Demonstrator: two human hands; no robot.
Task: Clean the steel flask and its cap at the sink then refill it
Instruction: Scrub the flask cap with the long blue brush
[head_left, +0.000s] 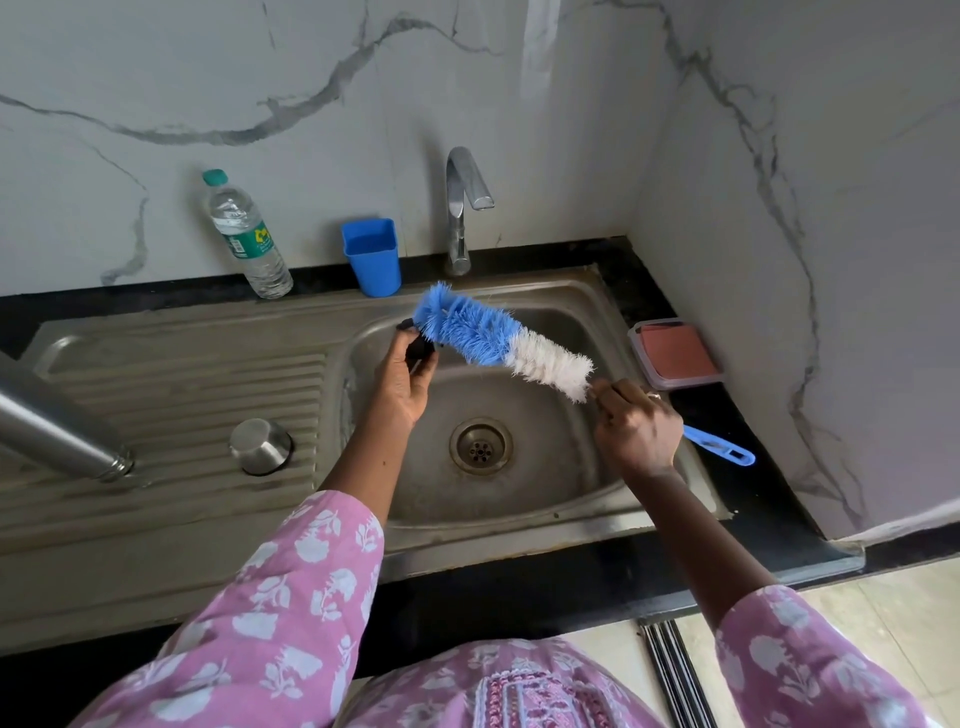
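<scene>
The steel flask (57, 426) lies on its side on the ribbed drainboard at the left, mouth toward the basin. A steel cup-shaped cap (260, 446) sits upside down on the drainboard beside it. My left hand (405, 384) holds a small black part (418, 345) above the basin. My right hand (636, 428) grips the blue handle of a bottle brush (498, 340), whose blue and white bristles reach left and touch the black part. Both hands hover over the sink basin (545, 467).
A chrome tap (462, 208) stands behind the basin, no water running. A blue plastic cup (373, 257) and a clear water bottle (244, 234) stand at the back. A container with a red pad (675, 353) sits on the black counter at the right.
</scene>
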